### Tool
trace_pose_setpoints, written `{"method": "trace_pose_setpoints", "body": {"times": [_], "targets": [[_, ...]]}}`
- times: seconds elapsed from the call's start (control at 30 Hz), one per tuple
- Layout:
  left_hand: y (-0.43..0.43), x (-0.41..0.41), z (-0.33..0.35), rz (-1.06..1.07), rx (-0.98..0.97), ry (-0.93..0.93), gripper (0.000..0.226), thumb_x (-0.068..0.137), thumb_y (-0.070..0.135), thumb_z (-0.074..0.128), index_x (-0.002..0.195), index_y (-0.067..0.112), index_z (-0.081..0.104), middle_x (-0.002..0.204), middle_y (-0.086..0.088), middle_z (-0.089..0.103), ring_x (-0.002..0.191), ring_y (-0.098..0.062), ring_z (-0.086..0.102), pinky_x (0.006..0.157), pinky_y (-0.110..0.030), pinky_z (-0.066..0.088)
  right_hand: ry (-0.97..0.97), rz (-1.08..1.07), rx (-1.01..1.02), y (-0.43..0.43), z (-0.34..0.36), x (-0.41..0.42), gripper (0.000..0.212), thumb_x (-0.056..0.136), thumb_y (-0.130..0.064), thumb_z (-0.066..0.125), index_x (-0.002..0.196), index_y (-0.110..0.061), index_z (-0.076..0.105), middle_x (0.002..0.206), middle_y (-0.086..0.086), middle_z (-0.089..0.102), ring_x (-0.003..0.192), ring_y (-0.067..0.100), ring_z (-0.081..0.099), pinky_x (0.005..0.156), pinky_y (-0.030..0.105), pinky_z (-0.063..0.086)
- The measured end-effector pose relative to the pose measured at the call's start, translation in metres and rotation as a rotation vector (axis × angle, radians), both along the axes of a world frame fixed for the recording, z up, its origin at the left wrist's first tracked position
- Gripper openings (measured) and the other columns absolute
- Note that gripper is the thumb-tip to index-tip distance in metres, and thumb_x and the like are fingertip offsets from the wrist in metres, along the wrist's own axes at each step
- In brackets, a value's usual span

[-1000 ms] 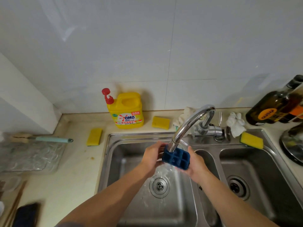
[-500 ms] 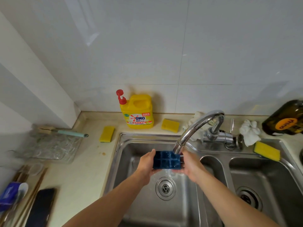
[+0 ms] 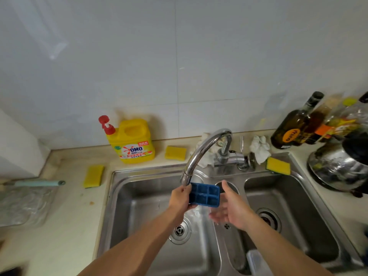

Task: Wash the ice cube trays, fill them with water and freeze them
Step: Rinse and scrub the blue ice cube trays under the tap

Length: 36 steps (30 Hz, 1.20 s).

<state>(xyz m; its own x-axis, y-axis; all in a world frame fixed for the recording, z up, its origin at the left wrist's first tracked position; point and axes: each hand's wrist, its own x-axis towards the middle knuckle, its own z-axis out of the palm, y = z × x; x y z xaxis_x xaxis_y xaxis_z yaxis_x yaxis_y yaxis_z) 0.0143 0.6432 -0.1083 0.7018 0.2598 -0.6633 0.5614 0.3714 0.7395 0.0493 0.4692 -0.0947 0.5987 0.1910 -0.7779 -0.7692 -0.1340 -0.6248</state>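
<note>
Item 1. blue ice cube tray (image 3: 204, 195): held above the left basin (image 3: 139, 198) of a stainless double sink, its upper left corner just beneath the mouth of the chrome faucet (image 3: 201, 152); compartments face the camera, and the tray is tipped up rather than lying flat. Water (image 3: 196, 213) shows white directly below it, above the drain strainer (image 3: 179, 230)

Item 2. left hand (image 3: 180, 198): grips the tray's left edge, fingers curled round it

Item 3. right hand (image 3: 232, 210): holds nothing, palm spread wide with thumb raised just beside the tray's right edge and fingers reaching under it (whether any finger touches the tray cannot be told)

Item 4. right basin (image 3: 294, 212): beyond the divider, with its own drain

Item 5. yellow OMO detergent jug (image 3: 132, 142): red pump top, upright against the white-tiled wall behind the left basin

Item 6. yellow sponges, three: one on the counter left of the sink (image 3: 93, 175); one just right of the jug (image 3: 175, 152); one on the rear rim of the right basin (image 3: 278, 165)

Item 7. white crumpled cloth (image 3: 259, 148): behind the faucet's handle, touching the third sponge

Item 8. dark glass bottle (image 3: 294, 126): leaning at the far right, near a steel pot (image 3: 338, 170)

Item 9. teal-handled brush (image 3: 37, 183): lying on the left counter beside clear plastic wrap (image 3: 23, 204)
</note>
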Motion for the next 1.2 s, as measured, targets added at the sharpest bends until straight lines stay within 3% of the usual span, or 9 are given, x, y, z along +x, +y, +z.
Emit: {"method": "trace_pose_setpoints", "body": {"times": [0.13, 0.27, 0.57, 0.63, 0.73, 0.9, 1.0, 1.13, 1.2], "targets": [[0.021, -0.005, 0.012, 0.018, 0.055, -0.061, 0.022, 0.104, 0.026, 0.054, 0.102, 0.013, 0.071, 0.099, -0.013, 0.075, 0.088, -0.023, 0.072, 0.062, -0.026, 0.057, 0.031, 0.059, 0.065, 0.025, 0.005, -0.004, 0.080, 0.092, -0.077, 0.040, 0.121, -0.008, 0.067, 0.103, 0.027, 0.075, 0.080, 0.042, 0.075, 0.064, 0.040, 0.061], [0.050, -0.014, 0.022, 0.093, 0.098, -0.082, 0.023, 0.106, 0.024, 0.051, 0.107, 0.013, 0.071, 0.097, -0.011, 0.074, 0.089, -0.023, 0.071, 0.060, -0.024, 0.058, 0.013, 0.090, 0.092, 0.057, 0.010, -0.009, 0.078, 0.097, -0.073, 0.036, 0.121, -0.004, 0.063, 0.101, 0.029, 0.075, 0.070, 0.036, 0.073, 0.056, 0.035, 0.058], [0.063, -0.020, 0.016, 0.084, 0.074, -0.114, 0.021, 0.105, 0.021, 0.053, 0.110, 0.013, 0.071, 0.107, -0.015, 0.072, 0.098, -0.029, 0.069, 0.081, -0.037, 0.061, 0.011, 0.017, 0.063, 0.058, 0.006, -0.014, 0.073, 0.100, -0.068, 0.039, 0.116, 0.000, 0.061, 0.104, 0.027, 0.072, 0.065, 0.032, 0.070, 0.054, 0.035, 0.057], [0.069, -0.016, 0.014, 0.137, 0.061, -0.087, 0.017, 0.105, 0.021, 0.054, 0.106, 0.016, 0.070, 0.103, -0.012, 0.072, 0.094, -0.026, 0.069, 0.073, -0.034, 0.060, 0.010, -0.011, 0.066, 0.051, 0.004, -0.013, 0.073, 0.099, -0.068, 0.041, 0.116, 0.001, 0.061, 0.100, 0.025, 0.073, 0.064, 0.031, 0.070, 0.055, 0.036, 0.058], [0.065, -0.014, 0.013, 0.033, 0.076, -0.078, 0.017, 0.104, 0.022, 0.055, 0.100, 0.019, 0.071, 0.097, -0.010, 0.072, 0.088, -0.022, 0.070, 0.062, -0.028, 0.059, 0.001, -0.025, 0.046, 0.042, 0.002, -0.014, 0.074, 0.099, -0.067, 0.041, 0.117, 0.001, 0.061, 0.104, 0.027, 0.073, 0.068, 0.032, 0.071, 0.057, 0.037, 0.058], [0.058, -0.006, 0.013, 0.041, 0.071, -0.076, 0.018, 0.104, 0.021, 0.055, 0.104, 0.015, 0.071, 0.098, -0.012, 0.072, 0.089, -0.025, 0.070, 0.071, -0.034, 0.061, -0.005, -0.072, 0.049, 0.034, 0.004, -0.017, 0.069, 0.101, -0.061, 0.045, 0.118, 0.004, 0.060, 0.111, 0.029, 0.069, 0.071, 0.034, 0.069, 0.058, 0.038, 0.059], [0.050, -0.005, 0.013, -0.053, 0.082, -0.090, 0.019, 0.103, 0.021, 0.057, 0.097, 0.015, 0.074, 0.094, -0.012, 0.074, 0.084, -0.024, 0.072, 0.061, -0.028, 0.059, -0.013, -0.071, 0.044, 0.030, 0.006, -0.016, 0.067, 0.103, -0.059, 0.043, 0.118, 0.004, 0.061, 0.111, 0.030, 0.070, 0.076, 0.036, 0.069, 0.059, 0.039, 0.060], [0.049, -0.002, 0.014, -0.074, 0.090, -0.104, 0.020, 0.104, 0.022, 0.056, 0.105, 0.013, 0.074, 0.100, -0.015, 0.075, 0.091, -0.027, 0.074, 0.066, -0.032, 0.061, 0.005, -0.076, 0.074, 0.032, 0.010, -0.016, 0.069, 0.101, -0.061, 0.044, 0.120, 0.003, 0.061, 0.110, 0.029, 0.068, 0.079, 0.037, 0.068, 0.061, 0.039, 0.059], [0.047, -0.003, 0.014, -0.151, 0.097, -0.135, 0.019, 0.102, 0.024, 0.058, 0.102, 0.013, 0.074, 0.095, -0.012, 0.076, 0.083, -0.021, 0.075, 0.064, -0.030, 0.060, 0.014, -0.069, 0.110, 0.032, 0.010, -0.017, 0.068, 0.101, -0.063, 0.045, 0.122, -0.001, 0.062, 0.115, 0.031, 0.068, 0.078, 0.036, 0.067, 0.063, 0.039, 0.059]]}}
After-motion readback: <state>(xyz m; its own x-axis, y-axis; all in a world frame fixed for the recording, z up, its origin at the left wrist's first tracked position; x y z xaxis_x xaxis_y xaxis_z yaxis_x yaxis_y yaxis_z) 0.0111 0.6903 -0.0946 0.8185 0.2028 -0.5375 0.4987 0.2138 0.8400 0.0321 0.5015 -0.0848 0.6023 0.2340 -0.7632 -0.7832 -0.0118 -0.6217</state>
